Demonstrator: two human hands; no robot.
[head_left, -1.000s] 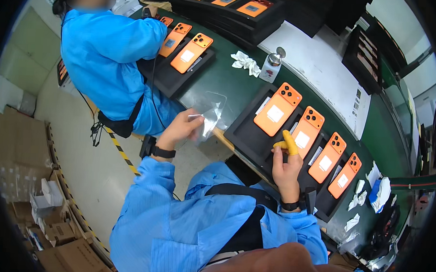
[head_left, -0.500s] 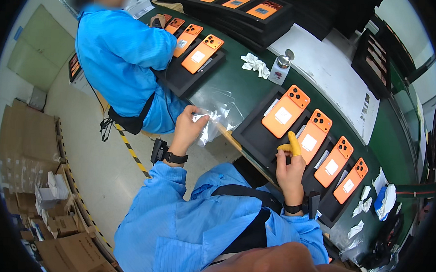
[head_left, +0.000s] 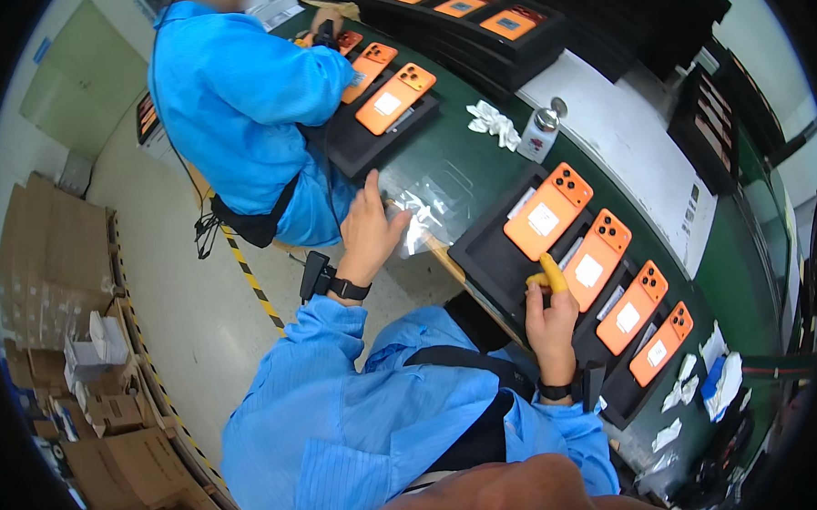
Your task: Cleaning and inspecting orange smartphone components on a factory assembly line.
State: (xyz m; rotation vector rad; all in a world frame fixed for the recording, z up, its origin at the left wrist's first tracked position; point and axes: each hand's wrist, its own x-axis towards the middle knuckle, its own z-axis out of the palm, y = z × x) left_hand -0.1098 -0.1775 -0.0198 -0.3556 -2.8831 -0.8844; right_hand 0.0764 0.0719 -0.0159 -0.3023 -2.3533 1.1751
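Note:
At the near edge of the green bench my left hand point(head_left: 371, 231) is open, thumb apart from the fingers. Just beside its fingertips lies crumpled clear plastic film point(head_left: 429, 210). My right hand point(head_left: 553, 327) is closed, yellow finger covers point(head_left: 553, 275) on its fingers and the thumb close against them. Whether anything is pinched there is hidden. It hovers at the front of a black foam tray point(head_left: 490, 268) with orange phones, near the first phone point(head_left: 547, 212) and the second phone point(head_left: 595, 263). Two more, a third phone point(head_left: 632, 307) and a fourth phone point(head_left: 662, 344), lie farther right. Each bears a white label.
A pump bottle point(head_left: 539, 133) and a crumpled white cloth point(head_left: 493, 124) stand behind the tray. At the left, a person in blue point(head_left: 243, 75) works over another phone tray point(head_left: 363, 148). Stacked trays point(head_left: 491, 44) sit at the back. White scraps point(head_left: 681, 390) lie right.
My left hand has let go of the clear film, its fingers opening, and the film rests on the bench edge. The right hand keeps nearly the same pose. The other person's hand has shifted.

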